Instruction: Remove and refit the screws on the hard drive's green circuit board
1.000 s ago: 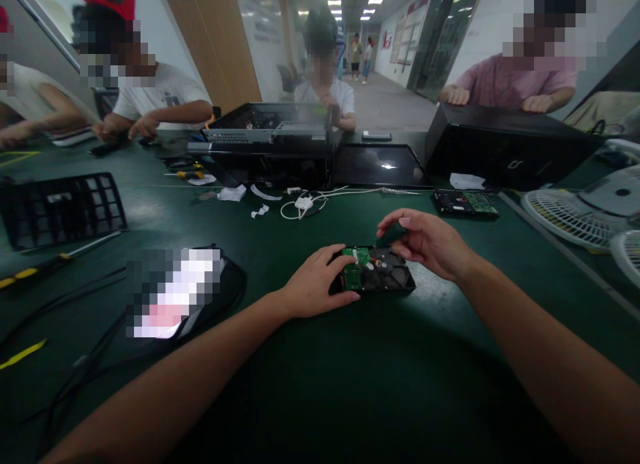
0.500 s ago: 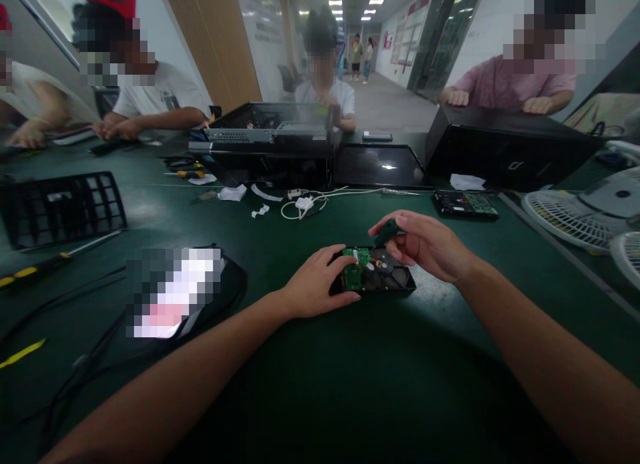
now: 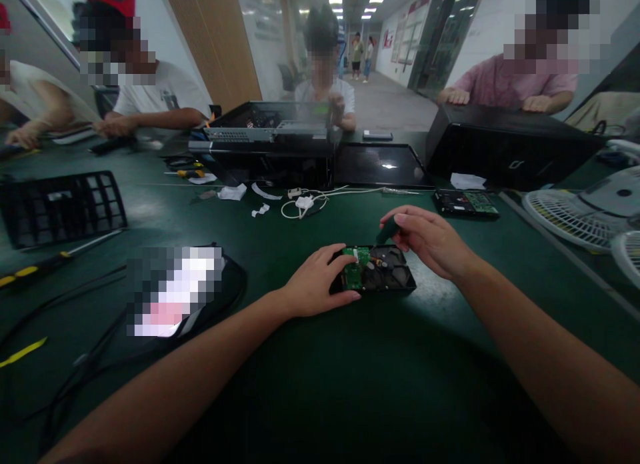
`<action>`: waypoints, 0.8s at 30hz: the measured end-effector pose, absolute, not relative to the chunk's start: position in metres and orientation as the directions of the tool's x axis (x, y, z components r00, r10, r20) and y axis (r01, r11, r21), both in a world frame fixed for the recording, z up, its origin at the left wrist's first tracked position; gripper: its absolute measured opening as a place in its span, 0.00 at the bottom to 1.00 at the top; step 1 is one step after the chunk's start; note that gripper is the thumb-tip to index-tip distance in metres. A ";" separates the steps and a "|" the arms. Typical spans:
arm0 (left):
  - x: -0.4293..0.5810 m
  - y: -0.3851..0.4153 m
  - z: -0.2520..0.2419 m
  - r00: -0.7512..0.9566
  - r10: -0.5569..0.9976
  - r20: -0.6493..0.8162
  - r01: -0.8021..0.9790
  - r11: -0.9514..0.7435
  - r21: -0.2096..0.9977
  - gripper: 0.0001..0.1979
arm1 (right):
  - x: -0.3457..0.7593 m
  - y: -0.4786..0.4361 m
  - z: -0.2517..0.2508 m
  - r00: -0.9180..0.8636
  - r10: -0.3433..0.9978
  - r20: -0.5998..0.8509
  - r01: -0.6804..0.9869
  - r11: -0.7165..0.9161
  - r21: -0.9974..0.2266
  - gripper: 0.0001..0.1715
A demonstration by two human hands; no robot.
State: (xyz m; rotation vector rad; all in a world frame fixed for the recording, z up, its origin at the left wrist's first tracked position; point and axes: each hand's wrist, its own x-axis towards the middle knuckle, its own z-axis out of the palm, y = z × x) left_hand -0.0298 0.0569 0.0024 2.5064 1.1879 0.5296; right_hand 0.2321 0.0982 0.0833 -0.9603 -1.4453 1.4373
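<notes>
Head view: right hand (image 3: 431, 243) shifted slightly toward 1 o'clock since the earlier frame, fingers narrowly pinching tool (image 3: 387, 231); left hand (image 3: 311, 284), half-spread, holds drive (image 3: 395, 276) at 9 o'clock end.

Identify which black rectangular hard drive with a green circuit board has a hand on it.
The nearer black rectangular hard drive: the bare left hand spans its left end. The other drive lies farther back and right, untouched.

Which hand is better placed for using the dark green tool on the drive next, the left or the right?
Probably the right hand: it holds the tool near the far edge of the drive. The left hand seems less free, as it lies across the drive's left end.
</notes>
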 end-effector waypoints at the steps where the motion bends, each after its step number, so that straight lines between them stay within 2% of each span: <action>1: -0.030 0.057 0.002 0.587 0.787 0.192 0.670 -0.605 0.430 0.37 | 0.232 0.099 0.082 -0.313 0.947 0.068 -0.047 0.057 -0.997 0.09; 8: -0.030 0.056 0.003 0.583 0.793 0.179 0.677 -0.596 0.432 0.37 | 0.234 0.097 0.085 -0.343 0.938 0.041 -0.032 0.032 -0.999 0.07; 14: -0.030 0.057 0.003 0.579 0.797 0.172 0.683 -0.590 0.431 0.37 | 0.235 0.094 0.090 -0.426 0.904 -0.030 0.003 -0.032 -0.999 0.14; 24: -0.030 0.056 0.004 0.590 0.785 0.191 0.667 -0.607 0.432 0.37 | 0.233 0.093 0.088 -0.480 0.877 -0.026 -0.082 -0.075 -0.994 0.16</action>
